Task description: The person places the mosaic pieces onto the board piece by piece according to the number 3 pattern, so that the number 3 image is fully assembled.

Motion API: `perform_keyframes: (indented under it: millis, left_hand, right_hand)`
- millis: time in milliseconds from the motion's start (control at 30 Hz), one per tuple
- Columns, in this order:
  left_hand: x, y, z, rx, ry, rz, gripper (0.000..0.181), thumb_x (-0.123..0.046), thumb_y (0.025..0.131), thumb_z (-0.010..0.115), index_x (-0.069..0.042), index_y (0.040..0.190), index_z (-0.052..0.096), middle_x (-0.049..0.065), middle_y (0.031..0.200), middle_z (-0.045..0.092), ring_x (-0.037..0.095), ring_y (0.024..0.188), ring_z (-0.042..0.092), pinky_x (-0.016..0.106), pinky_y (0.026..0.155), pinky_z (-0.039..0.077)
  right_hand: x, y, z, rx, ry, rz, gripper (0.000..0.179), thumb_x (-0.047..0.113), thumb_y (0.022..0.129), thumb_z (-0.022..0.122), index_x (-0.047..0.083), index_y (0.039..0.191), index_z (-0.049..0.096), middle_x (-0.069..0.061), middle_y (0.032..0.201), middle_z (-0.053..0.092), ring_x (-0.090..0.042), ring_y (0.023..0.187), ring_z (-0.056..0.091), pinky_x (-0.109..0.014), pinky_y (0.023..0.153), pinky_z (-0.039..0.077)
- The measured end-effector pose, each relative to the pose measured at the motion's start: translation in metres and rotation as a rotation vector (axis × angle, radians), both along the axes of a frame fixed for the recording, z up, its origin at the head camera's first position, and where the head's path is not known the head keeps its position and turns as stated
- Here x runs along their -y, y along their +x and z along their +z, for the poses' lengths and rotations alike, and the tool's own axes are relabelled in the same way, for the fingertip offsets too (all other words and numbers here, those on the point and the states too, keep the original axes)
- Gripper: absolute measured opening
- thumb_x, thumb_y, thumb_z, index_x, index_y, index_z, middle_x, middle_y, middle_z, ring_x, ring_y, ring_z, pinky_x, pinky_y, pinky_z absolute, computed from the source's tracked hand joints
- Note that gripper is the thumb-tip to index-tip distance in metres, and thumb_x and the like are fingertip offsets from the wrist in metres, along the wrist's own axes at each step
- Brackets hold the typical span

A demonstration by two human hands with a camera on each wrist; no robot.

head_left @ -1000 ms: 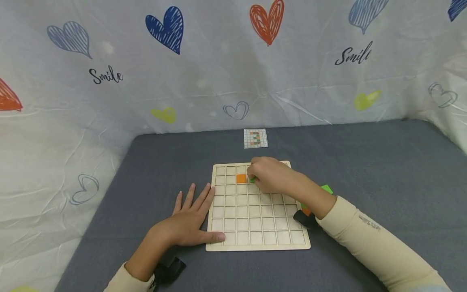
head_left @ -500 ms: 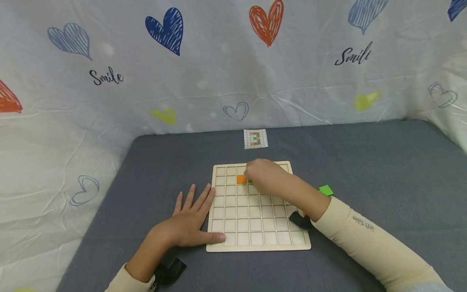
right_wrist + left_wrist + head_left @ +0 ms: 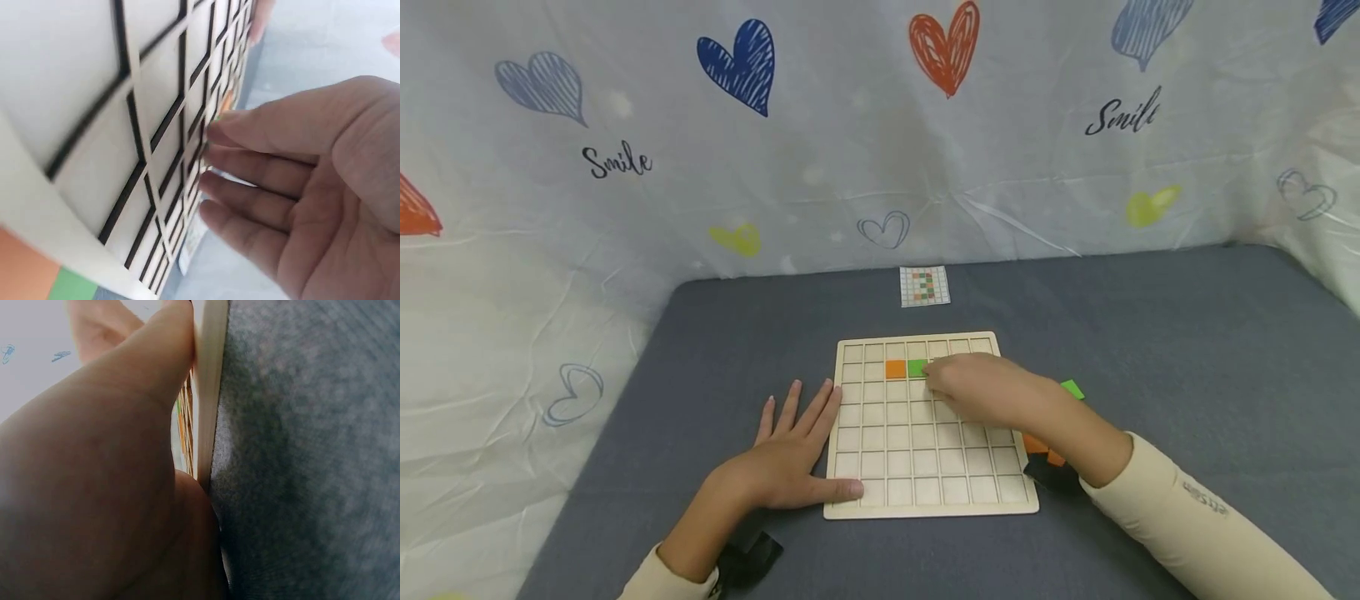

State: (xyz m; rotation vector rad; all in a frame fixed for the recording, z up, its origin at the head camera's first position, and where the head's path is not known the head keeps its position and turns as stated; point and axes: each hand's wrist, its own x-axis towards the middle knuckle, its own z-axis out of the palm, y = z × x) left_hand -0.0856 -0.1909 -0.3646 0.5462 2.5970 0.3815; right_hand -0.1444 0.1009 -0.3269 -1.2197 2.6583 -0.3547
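Observation:
A wooden grid board (image 3: 898,458) lies on the table, with an orange square tile (image 3: 896,369) and a green square tile (image 3: 917,368) side by side in cells of its second row from the back. My right hand (image 3: 973,387) hovers just right of the green tile, its fingertips at that tile's edge. In the right wrist view the fingers of the right hand (image 3: 294,181) are loosely bent with no tile visible among them. My left hand (image 3: 786,462) lies flat and spread at the board's left side, thumb over its near left corner.
Loose orange tiles (image 3: 1036,444) and a green tile (image 3: 1072,389) lie on the grey table right of the board, partly hidden by the right forearm. Behind the board lies a small printed pattern card (image 3: 925,287). A cloth with hearts (image 3: 736,68) hangs at the back.
My right hand has drawn back to the right from over the green tile, which now shows in its cell beside the orange one. The left hand has stayed put.

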Motion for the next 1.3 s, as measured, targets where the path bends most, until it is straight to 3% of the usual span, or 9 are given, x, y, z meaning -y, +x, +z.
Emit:
perform_keyframes:
  millis: [100,267,400,467,533,667,833,1133,1300]
  left_hand:
    - [0.000,0.000,0.002,-0.005,-0.008,-0.002,0.120,-0.085,0.080,0.053,-0.022,0.162,-0.007,-0.001,0.167,-0.013,0.034,0.147,-0.025,0.063,0.112,-0.016]
    - [-0.001,0.000,0.004,-0.011,-0.004,-0.008,0.120,-0.085,0.080,0.054,-0.021,0.162,-0.005,-0.001,0.167,-0.012,0.034,0.147,-0.024,0.063,0.112,-0.015]
    - [0.000,-0.001,0.002,-0.017,0.002,-0.005,0.121,-0.085,0.079,0.054,-0.020,0.162,-0.005,-0.001,0.167,-0.012,0.033,0.148,-0.024,0.062,0.112,-0.016]
    - [0.000,-0.001,0.002,-0.019,0.002,-0.003,0.121,-0.085,0.079,0.055,-0.020,0.162,-0.005,0.000,0.167,-0.011,0.033,0.148,-0.024,0.062,0.112,-0.015]
    - [-0.001,0.000,0.003,-0.020,-0.004,-0.001,0.121,-0.085,0.079,0.054,-0.020,0.162,-0.005,0.000,0.167,-0.011,0.033,0.148,-0.023,0.062,0.112,-0.015]
    - [0.000,0.000,0.005,-0.020,0.016,-0.007,0.120,-0.083,0.080,0.055,-0.019,0.163,-0.003,0.002,0.167,-0.010,0.035,0.148,-0.022,0.063,0.112,-0.015]
    - [0.002,0.001,0.002,-0.022,0.041,-0.009,0.120,-0.083,0.080,0.056,-0.020,0.163,-0.004,0.002,0.168,-0.011,0.035,0.148,-0.023,0.063,0.111,-0.016]
    - [0.000,0.002,0.004,-0.009,0.022,-0.003,0.120,-0.083,0.080,0.056,-0.020,0.163,-0.004,0.001,0.167,-0.011,0.035,0.147,-0.024,0.063,0.112,-0.015]
    - [-0.001,0.003,0.003,-0.008,0.035,0.001,0.120,-0.082,0.080,0.057,-0.019,0.163,-0.003,0.002,0.167,-0.010,0.035,0.148,-0.023,0.063,0.112,-0.015]
  right_hand:
    - [-0.010,0.014,0.004,0.000,-0.008,0.015,0.031,-0.001,0.098,0.055,0.016,0.072,0.055,0.007,0.079,0.053,-0.015,0.075,0.055,-0.029,0.061,0.043]
    - [-0.034,0.026,0.010,0.029,-0.111,0.037,0.034,-0.011,0.091,0.051,0.018,0.072,0.049,0.010,0.074,0.039,-0.009,0.068,0.039,-0.025,0.058,0.034]
    - [-0.062,0.026,0.017,0.073,-0.116,-0.055,0.033,-0.012,0.089,0.055,0.014,0.100,0.072,0.009,0.098,0.065,-0.011,0.090,0.060,-0.033,0.076,0.051]
    - [-0.076,0.025,0.020,0.086,-0.079,-0.119,0.035,-0.008,0.090,0.063,0.011,0.118,0.072,0.000,0.117,0.068,-0.021,0.107,0.063,-0.043,0.088,0.053]
    - [-0.089,0.024,0.021,0.090,-0.040,-0.180,0.036,-0.003,0.090,0.068,0.008,0.123,0.071,-0.005,0.124,0.067,-0.029,0.112,0.063,-0.049,0.090,0.052]
    - [-0.110,0.022,0.017,0.093,0.008,-0.244,0.023,-0.005,0.087,0.068,0.012,0.101,0.074,0.000,0.102,0.069,-0.021,0.088,0.063,-0.042,0.074,0.054]
    - [-0.122,0.022,0.007,0.201,0.091,-0.283,0.028,-0.007,0.079,0.068,0.017,0.072,0.056,0.006,0.069,0.046,-0.012,0.061,0.040,-0.028,0.055,0.034]
    - [-0.113,0.023,-0.001,0.096,0.138,-0.332,0.032,-0.008,0.076,0.066,0.016,0.068,0.046,0.004,0.063,0.036,-0.013,0.056,0.034,-0.029,0.053,0.025]
    - [-0.116,0.022,-0.002,0.108,0.164,-0.373,0.030,0.000,0.084,0.069,0.016,0.071,0.047,0.003,0.064,0.038,-0.014,0.056,0.036,-0.029,0.053,0.026]
